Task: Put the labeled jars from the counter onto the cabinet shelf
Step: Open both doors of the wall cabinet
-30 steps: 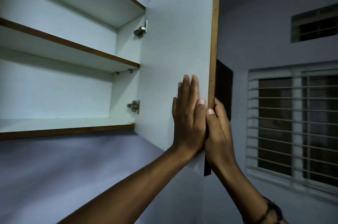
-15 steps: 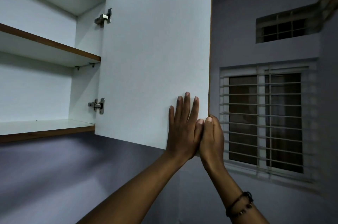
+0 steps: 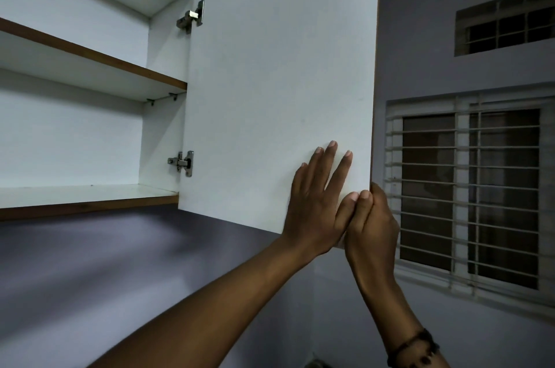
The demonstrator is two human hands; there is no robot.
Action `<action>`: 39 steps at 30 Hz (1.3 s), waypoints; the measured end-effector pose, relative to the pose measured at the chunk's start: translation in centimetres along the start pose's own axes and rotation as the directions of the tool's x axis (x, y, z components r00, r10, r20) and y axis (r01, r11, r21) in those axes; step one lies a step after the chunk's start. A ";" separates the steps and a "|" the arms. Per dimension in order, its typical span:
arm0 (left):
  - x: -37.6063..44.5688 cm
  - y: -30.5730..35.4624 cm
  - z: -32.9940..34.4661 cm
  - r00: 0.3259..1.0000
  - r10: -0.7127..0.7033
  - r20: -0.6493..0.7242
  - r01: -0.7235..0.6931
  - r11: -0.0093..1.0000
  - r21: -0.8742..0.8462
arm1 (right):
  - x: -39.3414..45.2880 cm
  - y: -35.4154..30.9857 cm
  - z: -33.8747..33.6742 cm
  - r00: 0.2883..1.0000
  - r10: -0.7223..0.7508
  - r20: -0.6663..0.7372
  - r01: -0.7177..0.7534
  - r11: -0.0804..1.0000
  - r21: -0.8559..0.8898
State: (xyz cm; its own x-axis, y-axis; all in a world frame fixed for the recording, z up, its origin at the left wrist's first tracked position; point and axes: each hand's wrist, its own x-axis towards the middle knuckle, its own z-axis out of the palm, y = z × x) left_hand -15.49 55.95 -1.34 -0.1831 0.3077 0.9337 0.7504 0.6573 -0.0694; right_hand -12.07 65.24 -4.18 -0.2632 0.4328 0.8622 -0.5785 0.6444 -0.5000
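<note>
Hands meet at the lower free corner of the open cabinet door (image 3: 279, 82). Our left hand (image 3: 318, 202) lies flat against the door's white inner face, fingers straight and a little spread, the thumb reaching toward the door's edge; it presses and grips nothing. Our right hand (image 3: 372, 223) wraps the door's outer edge just beside it, thumb on the inner face and touching the left thumb, the fingers curled round behind the panel where we cannot see them. A dark beaded bracelet (image 3: 413, 348) circles the right wrist.

The door stands swung wide on two metal hinges, the upper hinge (image 3: 192, 17) near the top and the lower hinge (image 3: 181, 163) just above the bottom board. To the left the cabinet (image 3: 90, 133) is open to us: a middle shelf (image 3: 90, 58) with a brown front edge, and the bottom shelf (image 3: 84, 199), also brown-edged, both white on top. We see no jars anywhere in this view, neither on the shelves nor in our hands, and the counter lies outside it.

Below the cabinet runs a pale violet wall (image 3: 105, 277). To the right of the door a barred window (image 3: 471, 196) shows dark panes behind horizontal white bars, and above it sits a small vent window (image 3: 507, 25) with a grille.
</note>
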 end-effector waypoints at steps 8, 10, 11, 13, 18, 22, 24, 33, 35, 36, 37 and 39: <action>0.1 -3.2 -9.0 0.988 0.083 0.132 -0.092 0.994 0.064 | -1.5 -5.9 2.3 0.955 -0.288 -0.068 0.233 0.872 -0.431; -0.4 -4.8 -12.0 0.992 0.061 0.112 -0.073 0.992 0.107 | -2.3 -8.1 4.2 0.941 -0.336 -0.038 0.304 0.889 -0.341; -0.8 -5.8 -13.6 0.995 0.050 0.087 -0.061 0.988 0.139 | -2.8 -9.5 5.4 0.939 -0.343 -0.021 0.326 0.909 -0.260; -1.9 -8.0 -17.1 0.999 0.037 0.026 -0.042 0.974 0.224 | -4.2 -12.3 8.2 0.936 -0.351 0.008 0.351 0.934 -0.071; -5.5 -13.1 -26.7 0.999 -0.039 -0.023 0.045 0.903 0.428 | -8.1 -19.4 15.2 0.901 -0.411 0.136 0.360 0.886 0.293; -9.1 -16.5 -35.3 0.983 -0.182 0.004 0.142 0.782 0.607 | -11.9 -25.9 20.5 0.825 -0.487 0.287 0.328 0.827 0.457; -10.9 -18.2 -39.5 0.966 -0.259 0.007 0.185 0.705 0.685 | -14.2 -29.4 22.9 0.773 -0.531 0.346 0.316 0.797 0.515; -17.1 -23.0 -49.3 0.931 -0.361 0.059 0.105 0.419 0.902 | -22.7 -38.7 30.1 0.695 -0.523 0.494 0.005 0.690 0.723; -17.7 -23.9 -50.0 0.923 -0.375 0.083 0.072 0.381 0.922 | -23.6 -39.5 31.1 0.684 -0.501 0.531 -0.098 0.658 0.747; -17.9 -24.3 -50.3 0.921 -0.378 0.094 0.057 0.368 0.928 | -23.8 -39.9 31.4 0.682 -0.499 0.535 -0.124 0.641 0.757; -18.1 -24.6 -50.4 0.920 -0.377 0.104 0.041 0.358 0.933 | -24.0 -40.2 31.6 0.689 -0.503 0.522 -0.138 0.615 0.776; -18.4 -25.1 -50.7 0.919 -0.378 0.115 0.027 0.350 0.936 | -24.2 -40.7 31.9 0.715 -0.496 0.493 -0.177 0.554 0.813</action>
State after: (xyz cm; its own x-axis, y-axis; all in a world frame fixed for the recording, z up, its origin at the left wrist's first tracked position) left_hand 1.26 -1.12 1.01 -0.5246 0.1132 0.8438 -0.3371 0.8825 -0.3280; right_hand -6.84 8.46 -2.10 -0.2822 -0.3212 0.9040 -0.9020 -0.2320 -0.3640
